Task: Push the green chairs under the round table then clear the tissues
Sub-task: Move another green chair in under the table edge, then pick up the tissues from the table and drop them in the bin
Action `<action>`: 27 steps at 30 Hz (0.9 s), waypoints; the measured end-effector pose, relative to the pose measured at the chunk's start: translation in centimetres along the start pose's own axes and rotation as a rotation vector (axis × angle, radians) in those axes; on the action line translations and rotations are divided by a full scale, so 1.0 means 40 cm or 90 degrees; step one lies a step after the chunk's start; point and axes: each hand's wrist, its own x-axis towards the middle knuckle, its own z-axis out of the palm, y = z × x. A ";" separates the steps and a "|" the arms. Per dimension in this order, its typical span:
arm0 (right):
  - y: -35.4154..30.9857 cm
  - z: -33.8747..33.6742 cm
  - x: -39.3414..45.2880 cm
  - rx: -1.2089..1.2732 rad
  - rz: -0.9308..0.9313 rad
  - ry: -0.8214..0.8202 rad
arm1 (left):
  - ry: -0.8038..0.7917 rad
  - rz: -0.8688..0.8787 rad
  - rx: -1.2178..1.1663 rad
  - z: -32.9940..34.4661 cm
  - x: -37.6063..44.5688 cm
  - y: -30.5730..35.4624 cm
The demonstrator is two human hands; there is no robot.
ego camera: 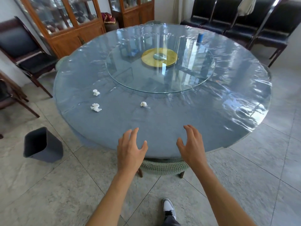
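A large round table (162, 128) with a blue cloth under clear plastic fills the view. Three crumpled white tissues lie on its near left part: one (96, 92), one (96, 107) and one (143, 104). A green chair (164, 166) is tucked under the near edge, with only its woven back showing. Another green chair (61, 63) peeks out at the table's left edge. My left hand (130, 151) and my right hand (192, 147) hover open above the near chair's back, fingers spread over the table's edge, holding nothing.
A dark grey waste bin (40, 145) stands on the tiled floor at the left. A glass turntable (160, 69) with a gold disc sits mid-table, a blue cylinder (200, 38) beyond it. Dark chairs (26, 51) and wooden cabinets (68, 25) line the walls.
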 end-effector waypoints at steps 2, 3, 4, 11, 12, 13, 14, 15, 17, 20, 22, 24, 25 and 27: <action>-0.040 -0.032 0.027 -0.004 -0.041 0.016 | 0.040 0.045 0.055 -0.040 0.019 0.023; -0.061 -0.046 0.041 -0.003 -0.059 0.024 | 0.060 0.061 0.078 -0.060 0.029 0.035; -0.081 -0.058 0.056 -0.001 -0.075 0.031 | 0.079 0.073 0.096 -0.078 0.040 0.046; -0.176 -0.105 0.153 0.016 -0.171 0.037 | 0.160 0.076 0.114 -0.146 0.121 0.092; -0.183 -0.107 0.164 0.018 -0.178 0.033 | 0.163 0.068 0.113 -0.148 0.128 0.095; -0.188 -0.106 0.176 0.022 -0.185 0.027 | 0.167 0.060 0.112 -0.150 0.135 0.098; -0.193 -0.105 0.188 0.025 -0.191 0.020 | 0.170 0.052 0.110 -0.152 0.142 0.100; -0.197 -0.102 0.198 0.028 -0.194 0.013 | 0.174 0.044 0.108 -0.153 0.146 0.101; -0.204 -0.095 0.221 0.040 -0.202 -0.004 | 0.182 0.023 0.104 -0.155 0.156 0.099; -0.217 -0.072 0.246 0.055 -0.221 -0.027 | 0.196 -0.010 0.085 -0.161 0.162 0.085; -0.232 -0.050 0.258 0.068 -0.242 -0.042 | 0.213 -0.032 0.080 -0.168 0.163 0.068; -0.251 -0.023 0.266 0.084 -0.260 -0.061 | 0.229 -0.048 0.081 -0.177 0.163 0.047; -0.262 -0.011 0.268 0.091 -0.264 -0.071 | 0.234 -0.053 0.083 -0.182 0.164 0.037; -0.291 0.020 0.271 0.105 -0.274 -0.095 | 0.241 -0.071 0.087 -0.195 0.166 0.007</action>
